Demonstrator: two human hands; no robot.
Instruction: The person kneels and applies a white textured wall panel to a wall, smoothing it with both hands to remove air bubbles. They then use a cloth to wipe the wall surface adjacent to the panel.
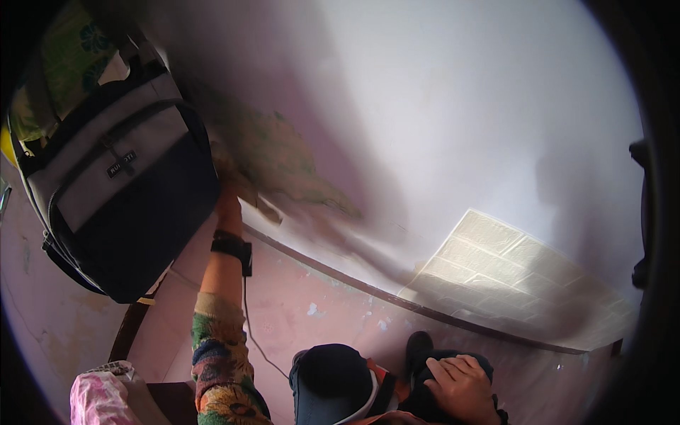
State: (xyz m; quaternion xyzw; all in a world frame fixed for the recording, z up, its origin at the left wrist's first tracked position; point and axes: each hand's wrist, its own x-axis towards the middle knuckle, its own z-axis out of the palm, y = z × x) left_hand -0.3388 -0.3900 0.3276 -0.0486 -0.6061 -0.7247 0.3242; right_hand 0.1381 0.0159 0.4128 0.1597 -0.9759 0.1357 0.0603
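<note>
A grey and dark navy backpack (117, 166) hangs at the upper left. My left arm stretches forward along the bag's right side, in a patterned sleeve with a black band (232, 248) at the wrist. Close to the bag's edge and the wall, my left hand (227, 188) lies in shadow. Its fingers are too dark and hidden to make out, so I cannot tell whether they grip anything. At the lower right, my right hand (459, 386) rests on my dark-trousered knee, fingers stretched out and holding nothing.
The white wall (453, 106) has a stained, peeling patch (283, 156) and a cream brick-pattern panel (506, 262). A thin cable (251, 333) trails down beside my left arm over the pink floor (312, 304). Pink-and-white cloth (99, 400) lies lower left; green patterned cloth (67, 60) hangs behind the backpack.
</note>
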